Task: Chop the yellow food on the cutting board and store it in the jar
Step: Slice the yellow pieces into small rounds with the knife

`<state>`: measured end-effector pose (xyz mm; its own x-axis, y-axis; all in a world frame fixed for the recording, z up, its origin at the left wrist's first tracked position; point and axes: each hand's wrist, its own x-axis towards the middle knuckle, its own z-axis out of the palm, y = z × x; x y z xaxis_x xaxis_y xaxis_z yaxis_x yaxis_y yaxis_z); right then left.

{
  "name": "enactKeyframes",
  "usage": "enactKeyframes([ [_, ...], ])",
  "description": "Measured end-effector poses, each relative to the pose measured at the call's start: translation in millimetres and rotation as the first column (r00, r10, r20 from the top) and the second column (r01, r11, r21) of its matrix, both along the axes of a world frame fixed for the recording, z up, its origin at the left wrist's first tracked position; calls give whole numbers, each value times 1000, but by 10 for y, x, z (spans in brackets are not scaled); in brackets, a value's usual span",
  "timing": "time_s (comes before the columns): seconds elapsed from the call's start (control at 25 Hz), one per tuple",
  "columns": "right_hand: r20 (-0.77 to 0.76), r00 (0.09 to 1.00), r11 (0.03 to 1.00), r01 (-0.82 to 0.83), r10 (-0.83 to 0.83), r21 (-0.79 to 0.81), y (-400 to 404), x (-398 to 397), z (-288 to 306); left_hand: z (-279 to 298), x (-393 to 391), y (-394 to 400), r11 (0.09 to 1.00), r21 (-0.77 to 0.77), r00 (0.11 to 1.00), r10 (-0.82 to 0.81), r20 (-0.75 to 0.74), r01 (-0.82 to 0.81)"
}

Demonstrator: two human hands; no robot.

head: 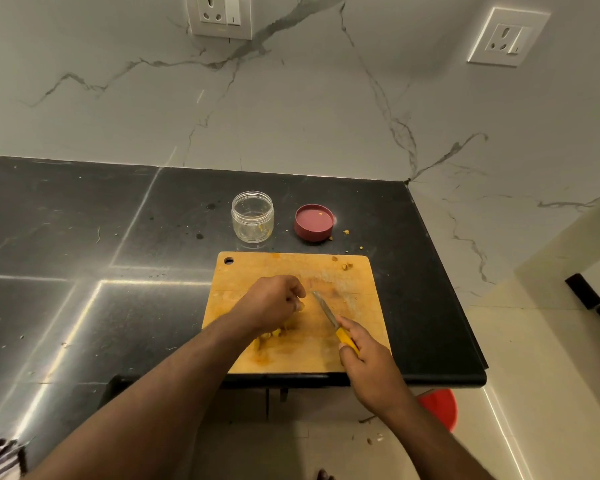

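A wooden cutting board (257,268) lies at the front edge of the black counter. My left hand (272,301) hovers over its middle with fingers curled; what they hold is hidden. Yellow food pieces (269,336) lie on the board under my left wrist, partly hidden. My right hand (364,358) grips a yellow-handled knife (329,317), its blade pointing up-left toward my left fingers. Behind the board stands an open clear jar (252,217), nearly empty, with yellow traces inside. Its dark red lid (314,222) lies upside down to the jar's right.
Small yellow crumbs (346,232) lie on the black counter (84,254) near the lid and on the board's far right corner. The counter ends just right of the board. A red round object (440,408) sits on the floor below. Marble wall with sockets behind.
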<state>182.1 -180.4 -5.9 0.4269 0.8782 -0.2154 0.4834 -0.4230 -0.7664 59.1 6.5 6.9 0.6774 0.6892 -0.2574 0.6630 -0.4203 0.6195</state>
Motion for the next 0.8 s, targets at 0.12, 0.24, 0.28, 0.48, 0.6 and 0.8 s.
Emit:
enactKeyframes([
  [0.12, -45, 998, 999, 42, -42, 11, -37, 24, 5, -40, 114, 2, 999, 52, 1000, -13, -24, 14],
  [0.24, -69, 996, 998, 65, -64, 26, -77, 46, 5, -37, 103, 49, 994, 95, 998, 53, -29, -50],
  [0.28, -68, 996, 997, 67, -65, 27, -84, 44, 6, -34, 83, 78, 992, 105, 997, 72, -32, -68],
  [0.48, -63, 995, 997, 78, -77, 15, -90, -33, 46, -55, 45, 106, 995, 98, 994, 26, -105, -15],
  [0.6, -12, 998, 998, 58, -58, 21, -74, -72, 78, -99, 80, 15, 994, 101, 995, 46, -88, -37],
  [0.8, 110, 994, 1000, -8, 8, -5, -63, -154, 93, -161, 102, -39, 987, 128, 992, 104, -76, -93],
])
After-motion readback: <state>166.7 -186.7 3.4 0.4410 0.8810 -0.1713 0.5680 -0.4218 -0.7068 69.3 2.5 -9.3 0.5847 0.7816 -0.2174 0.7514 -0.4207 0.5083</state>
